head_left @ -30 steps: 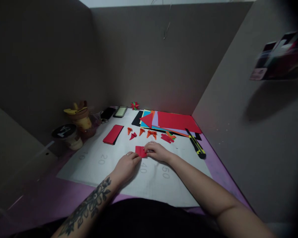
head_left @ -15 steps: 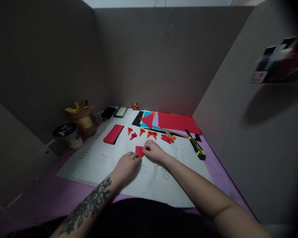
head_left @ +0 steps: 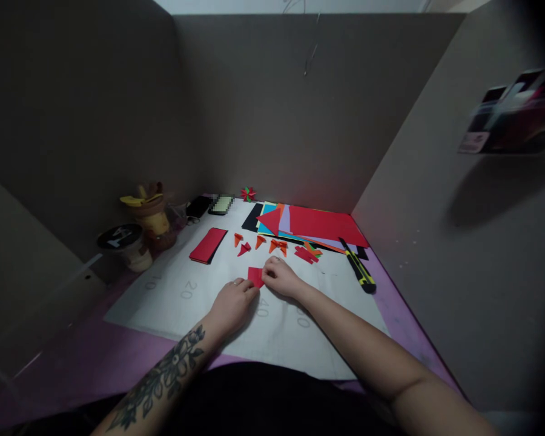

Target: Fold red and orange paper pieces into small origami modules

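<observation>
A small piece of red paper (head_left: 255, 276) lies on the white sheet (head_left: 209, 318) between my hands. My right hand (head_left: 279, 277) pinches its right edge with bent fingers. At its lower left corner my left hand (head_left: 236, 303) has its fingers together, the tips on the paper. Just beyond are folded orange paper pieces (head_left: 278, 246) and a folded red piece (head_left: 244, 249). Small red strips (head_left: 306, 254) lie right of them, over green and orange ones. A stack of red paper rectangles (head_left: 209, 244) rests to the left.
Large coloured sheets (head_left: 327, 224) lie at the back, under a red triangle (head_left: 269, 221). A yellow-black utility knife (head_left: 360, 269) lies at the right. A lidded cup (head_left: 129, 247), a pot of tools (head_left: 148, 212) and phones (head_left: 198, 207) stand or lie left. A paper star (head_left: 247, 194) sits by the back wall.
</observation>
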Motion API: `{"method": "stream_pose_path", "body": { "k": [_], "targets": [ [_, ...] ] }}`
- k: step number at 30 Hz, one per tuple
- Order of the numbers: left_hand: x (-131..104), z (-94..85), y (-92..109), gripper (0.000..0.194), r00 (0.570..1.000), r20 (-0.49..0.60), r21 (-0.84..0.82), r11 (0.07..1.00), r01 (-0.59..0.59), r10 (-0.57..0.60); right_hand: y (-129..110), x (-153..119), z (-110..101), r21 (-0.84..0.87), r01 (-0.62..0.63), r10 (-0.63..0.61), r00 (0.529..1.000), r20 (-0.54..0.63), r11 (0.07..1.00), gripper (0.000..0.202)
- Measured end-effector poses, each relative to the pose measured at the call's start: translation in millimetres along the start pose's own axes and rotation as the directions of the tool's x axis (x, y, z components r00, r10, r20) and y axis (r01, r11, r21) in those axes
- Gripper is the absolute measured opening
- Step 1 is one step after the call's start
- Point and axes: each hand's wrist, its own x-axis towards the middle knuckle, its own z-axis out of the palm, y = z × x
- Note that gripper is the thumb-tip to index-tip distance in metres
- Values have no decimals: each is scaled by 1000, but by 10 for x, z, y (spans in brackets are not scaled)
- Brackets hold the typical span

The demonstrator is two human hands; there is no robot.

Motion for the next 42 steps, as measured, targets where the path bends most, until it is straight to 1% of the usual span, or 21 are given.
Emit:
{"method": "stream_pose_path", "body": {
  "k": [2,5,7,9,12,16,21,29,33,37,42],
  "targets": [
    [-2,2,-4,29,1000,-5,-17,1000,2,-2,20,-17,-62,85,47,-50,998,35,995,8],
    [-5,-4,-3,29,1000,-18,-32,999,2,-2,76,-38,-169,184,112,-137,982,130,977,9],
    [-5,-9,0,28,1000,-21,-26,1000,1,-2,112,-41,-219,215,126,-167,968,185,968,9],
    [-4,-9,1,27,1000,-18,-15,1000,1,-2,125,-37,-235,216,126,-170,965,199,968,9],
    [-3,1,-3,28,1000,-16,-6,1000,2,-2,92,-22,-197,149,109,-133,979,157,983,8],
    [-7,11,-8,28,1000,-17,-6,1000,5,-5,13,-3,-83,27,36,-37,997,71,999,13],
    [-12,-8,5,28,1000,-9,0,1000,18,-18,-11,0,32,-79,-37,38,999,9,996,11],
    [-6,-19,16,28,1000,13,16,1000,23,-23,-38,2,70,-162,-118,120,993,6,980,11],
    [5,-16,31,29,999,13,46,998,32,-32,-57,9,68,-188,-131,138,990,20,973,11],
    [25,-21,58,33,999,37,77,997,24,-27,-63,9,66,-193,-139,146,989,23,971,10],
    [35,-4,61,30,999,49,107,994,13,-18,-56,9,75,-199,-145,150,989,12,969,10]
  ]
}}
